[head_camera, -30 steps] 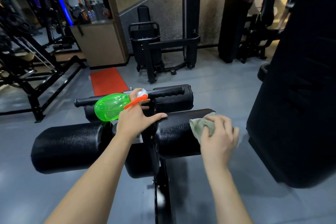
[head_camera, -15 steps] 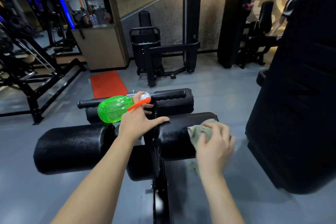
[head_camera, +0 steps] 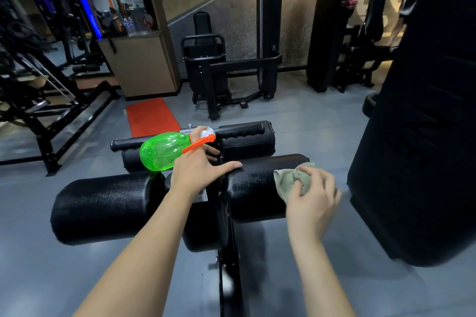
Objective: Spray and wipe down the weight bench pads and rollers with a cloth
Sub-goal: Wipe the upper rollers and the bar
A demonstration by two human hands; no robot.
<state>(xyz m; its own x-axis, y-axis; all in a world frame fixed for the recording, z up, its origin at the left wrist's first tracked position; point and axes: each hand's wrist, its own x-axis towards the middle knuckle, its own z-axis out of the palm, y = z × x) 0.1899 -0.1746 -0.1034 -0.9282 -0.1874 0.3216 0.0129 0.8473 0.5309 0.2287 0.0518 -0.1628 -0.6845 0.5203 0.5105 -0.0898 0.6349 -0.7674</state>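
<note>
Two black foam rollers sit side by side on the bench frame: the left roller (head_camera: 103,208) and the right roller (head_camera: 257,188). My left hand (head_camera: 195,172) holds a green spray bottle (head_camera: 162,150) with an orange trigger, lying sideways, while its thumb rests on the right roller's inner end. My right hand (head_camera: 313,198) grips a pale green cloth (head_camera: 288,180) against the outer end of the right roller. A second pair of smaller rollers (head_camera: 247,147) and a handle bar (head_camera: 239,131) lie just beyond.
A large black upright pad (head_camera: 425,136) stands close on the right. The bench's black frame post (head_camera: 231,278) runs down between my arms. Gym machines (head_camera: 231,64) line the far wall, an orange mat (head_camera: 152,116) lies on the grey floor, and a rack (head_camera: 38,100) stands left.
My right hand has shifted the cloth back up onto the top of the right roller's outer end. The left hand with the bottle has stayed put.
</note>
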